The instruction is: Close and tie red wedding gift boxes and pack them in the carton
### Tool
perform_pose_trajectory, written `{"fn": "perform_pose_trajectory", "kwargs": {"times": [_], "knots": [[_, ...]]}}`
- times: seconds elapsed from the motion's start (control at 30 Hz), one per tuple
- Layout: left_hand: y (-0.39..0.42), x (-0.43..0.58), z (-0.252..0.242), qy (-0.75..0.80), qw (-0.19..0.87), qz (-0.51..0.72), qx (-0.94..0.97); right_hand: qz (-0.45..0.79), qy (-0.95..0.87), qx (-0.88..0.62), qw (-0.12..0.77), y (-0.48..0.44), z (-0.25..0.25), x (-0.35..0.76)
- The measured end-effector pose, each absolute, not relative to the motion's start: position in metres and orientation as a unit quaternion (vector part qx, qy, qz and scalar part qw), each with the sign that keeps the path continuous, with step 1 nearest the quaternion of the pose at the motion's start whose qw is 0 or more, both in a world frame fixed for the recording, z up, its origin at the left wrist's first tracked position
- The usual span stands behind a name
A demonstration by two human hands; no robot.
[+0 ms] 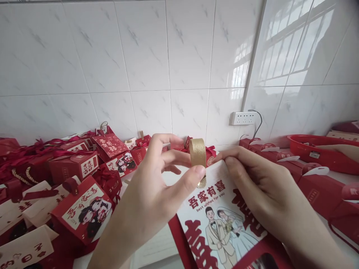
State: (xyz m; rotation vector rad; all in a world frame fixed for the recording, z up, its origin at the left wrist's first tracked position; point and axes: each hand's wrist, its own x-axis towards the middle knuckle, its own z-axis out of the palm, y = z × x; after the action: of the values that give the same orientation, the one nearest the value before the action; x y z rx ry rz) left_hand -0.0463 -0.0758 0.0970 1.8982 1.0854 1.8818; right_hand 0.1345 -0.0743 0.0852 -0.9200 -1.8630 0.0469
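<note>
A white and red wedding favour box with a printed bridal couple and red characters is held up in front of me, slightly tilted. A gold ribbon loop stands up from its top edge. My left hand has its thumb against the base of the loop, with the other fingers bent behind it; their tips are partly hidden. With thumb and bent fingers, my right hand pinches the box's upper right corner. The box's lower part runs out of view.
Many red favour boxes with ribbons crowd the left side. A row of red boxes lines the right, beside a red plastic basin with another person's arm at it. A power strip is on the tiled wall.
</note>
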Motion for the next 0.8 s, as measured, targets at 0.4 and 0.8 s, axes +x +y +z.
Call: {"fn": "perform_pose_trajectory", "kwargs": {"times": [0.4,0.8], "knots": [[-0.078,-0.036,0.093,0.355,0.051,0.593,0.721,-0.163,-0.761,-0.307,0.548,-0.069,0.081,0.127],[-0.086,-0.038,0.098,0.355,0.082,0.569,0.737,-0.181,-0.811,-0.302,0.468,-0.077,0.080,0.134]]}}
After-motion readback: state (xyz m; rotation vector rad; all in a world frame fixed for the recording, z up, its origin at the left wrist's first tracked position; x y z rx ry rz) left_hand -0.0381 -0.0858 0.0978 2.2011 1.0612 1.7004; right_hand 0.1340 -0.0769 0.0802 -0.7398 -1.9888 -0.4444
